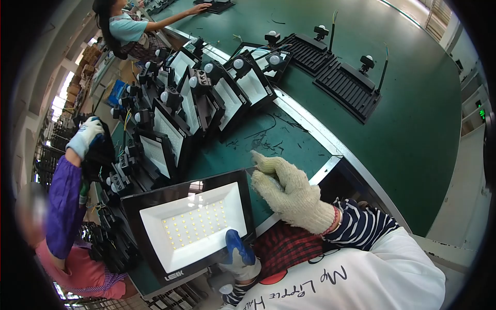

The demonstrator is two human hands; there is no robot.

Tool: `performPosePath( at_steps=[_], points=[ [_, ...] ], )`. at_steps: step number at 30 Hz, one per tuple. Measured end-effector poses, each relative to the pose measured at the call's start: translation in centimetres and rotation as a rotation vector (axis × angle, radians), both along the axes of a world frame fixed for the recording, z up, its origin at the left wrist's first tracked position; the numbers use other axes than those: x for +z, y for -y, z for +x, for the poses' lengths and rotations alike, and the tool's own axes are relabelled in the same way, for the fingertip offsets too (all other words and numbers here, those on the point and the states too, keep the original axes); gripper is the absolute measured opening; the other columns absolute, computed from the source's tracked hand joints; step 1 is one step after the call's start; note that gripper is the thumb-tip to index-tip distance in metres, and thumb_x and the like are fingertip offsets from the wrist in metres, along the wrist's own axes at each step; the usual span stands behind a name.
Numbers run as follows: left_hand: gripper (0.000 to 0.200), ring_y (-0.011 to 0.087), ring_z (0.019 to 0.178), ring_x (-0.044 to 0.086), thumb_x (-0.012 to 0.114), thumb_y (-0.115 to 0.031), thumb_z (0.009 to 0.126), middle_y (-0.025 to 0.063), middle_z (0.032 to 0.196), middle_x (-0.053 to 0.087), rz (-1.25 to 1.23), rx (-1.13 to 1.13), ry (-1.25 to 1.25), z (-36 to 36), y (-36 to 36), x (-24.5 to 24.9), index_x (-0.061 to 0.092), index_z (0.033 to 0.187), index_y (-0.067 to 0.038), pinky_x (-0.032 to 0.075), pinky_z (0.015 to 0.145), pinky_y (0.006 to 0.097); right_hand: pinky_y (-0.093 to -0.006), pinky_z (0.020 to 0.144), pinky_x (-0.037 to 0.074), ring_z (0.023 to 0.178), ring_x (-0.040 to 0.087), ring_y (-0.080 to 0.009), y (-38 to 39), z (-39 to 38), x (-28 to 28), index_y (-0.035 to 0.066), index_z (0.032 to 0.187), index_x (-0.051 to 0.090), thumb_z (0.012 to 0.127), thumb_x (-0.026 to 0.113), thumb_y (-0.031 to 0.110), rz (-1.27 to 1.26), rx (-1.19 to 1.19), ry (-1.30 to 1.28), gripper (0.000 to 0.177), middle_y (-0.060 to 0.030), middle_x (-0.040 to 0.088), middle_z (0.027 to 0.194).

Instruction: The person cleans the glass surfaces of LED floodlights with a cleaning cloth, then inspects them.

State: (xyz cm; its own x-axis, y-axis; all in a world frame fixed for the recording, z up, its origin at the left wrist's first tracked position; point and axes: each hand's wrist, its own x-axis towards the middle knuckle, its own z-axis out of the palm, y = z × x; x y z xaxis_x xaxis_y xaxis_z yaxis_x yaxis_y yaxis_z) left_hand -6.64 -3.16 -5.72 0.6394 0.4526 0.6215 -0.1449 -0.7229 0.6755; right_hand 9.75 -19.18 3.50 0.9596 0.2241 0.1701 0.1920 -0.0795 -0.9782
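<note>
A black-framed floodlight (194,222) with a white reflector and rows of small LEDs faces up, tilted, at lower centre. My left hand (242,257), in a blue and white glove, grips its lower right side, the thumb lying on the front. At the light's upper right corner is my right hand (292,194) in a cream knitted glove, fingers bent together. Something thin and clear seems to be between those fingers, too small to make out. Behind the light, several more floodlights (230,98) with white domed sensors stand close together on the green bench (305,155).
Two black finned housings (349,90) with sensors and upright cables lie on the larger green table (408,129). A metal rail (310,124) edges it. Black scraps (266,142) lie on the bench. One co-worker in purple sleeves (63,206) is at left; another person (129,31) is at the top.
</note>
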Motion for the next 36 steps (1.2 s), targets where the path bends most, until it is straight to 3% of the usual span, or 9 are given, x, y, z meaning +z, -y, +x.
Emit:
performPosePath(
  at_steps=[7,10,13,17,18,20,24,28,36],
  points=[
    [0.042,0.0285,0.099,0.068,0.051,-0.027,0.102,0.0186,0.114,0.068,0.066,-0.015,-0.011,0.3,-0.1,0.7,0.064,0.119,0.009,0.055,0.09,0.0412,-0.0281,0.07,0.054,0.08,0.066,-0.0101,2.0,2.4,0.6,-0.003,0.126,0.065,0.096,0.069,0.012,-0.053,0.229,0.299,0.034,-0.0065,0.072,0.089],
    [0.042,0.0292,0.099,0.069,0.05,-0.027,0.103,0.0189,0.113,0.068,0.114,-0.029,-0.018,0.6,0.0,1.1,0.065,0.119,0.008,0.055,0.09,0.0417,-0.0371,0.084,0.057,0.084,0.07,-0.0189,2.2,2.7,4.6,0.0,0.116,0.069,0.097,0.066,0.022,-0.278,0.299,0.086,0.029,-0.011,0.071,0.091],
    [0.041,0.0299,0.099,0.069,0.048,-0.026,0.103,0.0193,0.113,0.068,0.18,-0.048,-0.022,0.6,0.2,1.8,0.065,0.119,0.008,0.055,0.089,0.0421,-0.0349,0.083,0.057,0.079,0.067,-0.013,1.3,4.6,2.0,-0.001,0.112,0.069,0.098,0.065,0.02,0.22,0.419,0.023,0.026,-0.0092,0.07,0.084],
    [0.041,0.0309,0.098,0.069,0.047,-0.025,0.104,0.0197,0.112,0.068,0.335,-0.062,-0.017,0.9,0.5,2.8,0.066,0.118,0.008,0.056,0.089,0.0426,-0.029,0.083,0.056,0.074,0.065,-0.0109,1.2,4.6,3.9,-0.005,0.106,0.069,0.098,0.065,0.018,0.126,0.282,-0.107,0.024,-0.0105,0.071,0.082],
    [0.041,0.0311,0.098,0.069,0.046,-0.025,0.104,0.0198,0.112,0.069,0.36,-0.062,-0.017,1.0,0.5,2.9,0.066,0.118,0.008,0.056,0.089,0.0427,-0.0229,0.069,0.054,0.074,0.063,-0.0057,1.0,4.8,3.2,-0.006,0.114,0.069,0.097,0.068,0.012,0.193,0.219,0.081,0.025,-0.0062,0.071,0.084],
    [0.041,0.0299,0.099,0.069,0.047,-0.025,0.104,0.0192,0.113,0.069,0.472,0.006,-0.034,0.9,0.3,2.8,0.066,0.118,0.009,0.056,0.09,0.0417,-0.0242,0.07,0.054,0.071,0.062,-0.0062,2.3,3.8,3.5,-0.006,0.111,0.068,0.095,0.068,0.01,0.097,0.106,0.075,0.022,-0.0075,0.072,0.086],
    [0.04,0.0295,0.099,0.069,0.048,-0.024,0.103,0.0193,0.114,0.068,0.29,-0.005,-0.03,0.6,0.4,2.0,0.065,0.118,0.009,0.055,0.091,0.0414,-0.0269,0.067,0.054,0.071,0.064,-0.01,3.2,0.6,1.3,-0.004,0.114,0.068,0.093,0.07,0.011,-0.023,0.114,0.186,0.026,-0.0087,0.072,0.086],
    [0.039,0.0291,0.1,0.068,0.05,-0.022,0.102,0.0193,0.114,0.068,0.136,-0.016,-0.031,0.2,0.4,1.3,0.065,0.117,0.01,0.055,0.091,0.0412,-0.0372,0.074,0.057,0.085,0.07,-0.0303,3.5,0.9,0.8,0.007,0.123,0.068,0.095,0.067,0.029,-0.191,0.107,0.06,0.035,-0.0117,0.07,0.091],
    [0.036,0.0283,0.101,0.068,0.052,-0.02,0.101,0.0193,0.116,0.068,0.001,-0.003,-0.036,-0.6,0.3,0.7,0.065,0.117,0.01,0.055,0.092,0.0406,-0.031,0.063,0.053,0.068,0.065,-0.0188,3.2,1.6,1.3,0.0,0.125,0.067,0.089,0.074,0.012,-0.201,0.167,0.228,0.038,-0.0079,0.067,0.076]
  ],
)
